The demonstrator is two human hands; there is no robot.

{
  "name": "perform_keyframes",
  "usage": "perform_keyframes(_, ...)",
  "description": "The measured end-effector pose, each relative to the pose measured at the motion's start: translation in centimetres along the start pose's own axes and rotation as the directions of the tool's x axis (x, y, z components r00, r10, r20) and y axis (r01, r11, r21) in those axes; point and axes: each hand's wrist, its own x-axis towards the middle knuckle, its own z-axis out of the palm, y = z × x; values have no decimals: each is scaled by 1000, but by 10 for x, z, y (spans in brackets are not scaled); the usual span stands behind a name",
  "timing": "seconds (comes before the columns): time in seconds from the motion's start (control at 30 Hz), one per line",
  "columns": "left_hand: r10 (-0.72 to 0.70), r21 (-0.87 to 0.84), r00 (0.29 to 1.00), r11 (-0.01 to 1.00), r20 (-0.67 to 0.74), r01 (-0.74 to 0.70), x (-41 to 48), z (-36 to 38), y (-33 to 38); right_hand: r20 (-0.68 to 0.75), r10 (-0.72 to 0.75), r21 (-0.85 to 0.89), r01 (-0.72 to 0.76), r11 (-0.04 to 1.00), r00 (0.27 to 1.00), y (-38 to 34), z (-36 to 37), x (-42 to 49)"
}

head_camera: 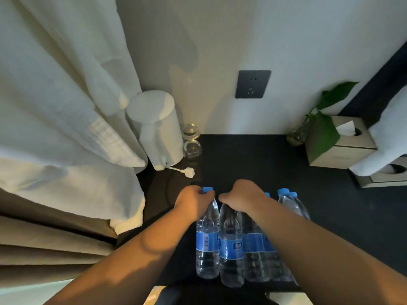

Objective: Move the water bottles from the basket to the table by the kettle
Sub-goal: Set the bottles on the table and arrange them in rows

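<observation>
The water bottles (259,249) stood close together on the dark desk (253,159), in the lower middle of the frame. The left hand (193,201) had its fingers curled round the neck of the leftmost bottle (207,238). The right hand (242,197) had its fingers wrapped over the top of the next bottle (231,245), likely so the tall bottles would not tip. The white kettle (152,128) stood near them, at the upper left. Two glasses (191,148) sat beside it. No basket showed.
</observation>
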Motion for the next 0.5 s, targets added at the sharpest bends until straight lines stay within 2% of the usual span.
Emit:
perform_keyframes(0.1, 0, -74, 999, 997, -39, -3, -7, -6, 15, -30, -39, 40, 40, 998, 999, 3, -17, -6)
perform_keyframes(0.23, 56, -92, 994, 994, -93, -65, -20, -17, 32, -37, -109, 55, 111, 992, 993, 4, -39, -13)
perform_keyframes(0.3, 89, -44, 988, 994, -126, -96, -23, -24, 40, -52, -156, 28, 157, 987, 986, 3, -49, -17)
perform_keyframes(0.43, 182, 157, 964, 976, -193, -153, -33, -36, 56, -78, -247, -6, 247, 969, 966, 3, -61, -27)
perform_keyframes(0.5, 155, 140, 966, 982, -206, -127, -38, -40, 62, -114, -289, -29, 287, 957, 951, 3, -66, -33)
